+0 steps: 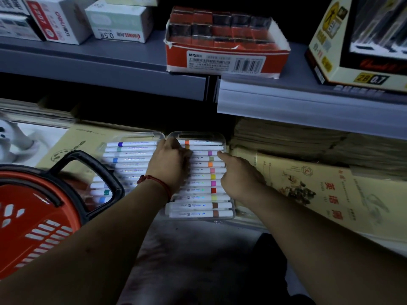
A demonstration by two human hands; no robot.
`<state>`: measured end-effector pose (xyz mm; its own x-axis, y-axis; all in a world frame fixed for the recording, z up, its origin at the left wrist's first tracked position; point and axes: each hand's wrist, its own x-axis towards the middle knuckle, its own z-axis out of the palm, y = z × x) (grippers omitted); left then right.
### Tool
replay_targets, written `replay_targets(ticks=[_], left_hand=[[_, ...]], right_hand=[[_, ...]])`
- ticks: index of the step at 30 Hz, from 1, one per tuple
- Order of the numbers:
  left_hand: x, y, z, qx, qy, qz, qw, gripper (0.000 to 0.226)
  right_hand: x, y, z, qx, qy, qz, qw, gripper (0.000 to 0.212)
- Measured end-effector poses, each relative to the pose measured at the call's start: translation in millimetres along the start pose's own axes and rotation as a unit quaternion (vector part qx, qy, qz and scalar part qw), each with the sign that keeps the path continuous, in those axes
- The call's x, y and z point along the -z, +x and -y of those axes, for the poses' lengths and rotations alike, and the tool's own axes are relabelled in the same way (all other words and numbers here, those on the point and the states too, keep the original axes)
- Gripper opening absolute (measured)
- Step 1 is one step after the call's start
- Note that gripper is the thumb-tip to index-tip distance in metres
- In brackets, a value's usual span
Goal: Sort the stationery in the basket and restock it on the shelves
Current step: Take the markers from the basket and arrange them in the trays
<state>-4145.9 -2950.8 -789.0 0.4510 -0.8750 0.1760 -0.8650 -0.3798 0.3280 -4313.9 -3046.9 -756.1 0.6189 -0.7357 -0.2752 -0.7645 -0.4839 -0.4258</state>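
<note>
— Where is the stationery seen?

— Two clear marker cases are laid side by side on the paper pads [308, 190] of the lower shelf. The right marker case [204, 190] is filled with white pens banded in many colours; the left marker case [130, 150] is just beside it and partly hidden behind the basket handle [88, 172].

— How are the hands placed?

— The left hand [169, 164] is curled over the left side of the right marker case, with the fingers bent down where the two cases meet. The right hand [239, 176] is closed round the same case's right edge, one fingertip resting on the rim. A red cord [154, 180] is worn on the left wrist.

— And the basket?

— The red basket [33, 216] is seen at the lower left, near the left forearm; its contents cannot be made out.

— What is kept above?

— On the upper shelf [110, 60] a torn red carton [226, 62] and several small boxes are stored.
</note>
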Motion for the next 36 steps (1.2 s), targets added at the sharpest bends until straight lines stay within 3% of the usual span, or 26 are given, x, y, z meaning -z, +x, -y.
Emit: replay_targets(ticks=[6, 11, 17, 26, 36], left_hand=[[11.7, -0.8, -7.0, 0.055, -0.015, 0.023, 0.998, 0.03], [16.7, 5.0, -7.2, 0.178, -0.109, -0.028, 0.978, 0.033], [25.2, 3.2, -9.4, 0.253, -0.229, -0.05, 0.939, 0.024], [24.0, 14.7, -4.0, 0.221, -0.138, -0.023, 0.965, 0.028], [26.0, 15.0, 2.3, 0.278, -0.203, -0.023, 0.938, 0.022]], right_hand=[[-4.9, 3.0, -2.6, -0.011, 0.043, -0.026, 0.999, 0.071], [-5.8, 11.7, -5.6, -0.051, 0.083, -0.072, 0.993, 0.032], [-7.8, 12.7, -4.0, -0.038, 0.061, -0.079, 0.994, 0.031], [-11.2, 14.4, -5.6, -0.02, 0.048, -0.116, 0.992, 0.024], [-10.6, 17.3, -8.0, -0.022, 0.05, -0.095, 0.994, 0.018]])
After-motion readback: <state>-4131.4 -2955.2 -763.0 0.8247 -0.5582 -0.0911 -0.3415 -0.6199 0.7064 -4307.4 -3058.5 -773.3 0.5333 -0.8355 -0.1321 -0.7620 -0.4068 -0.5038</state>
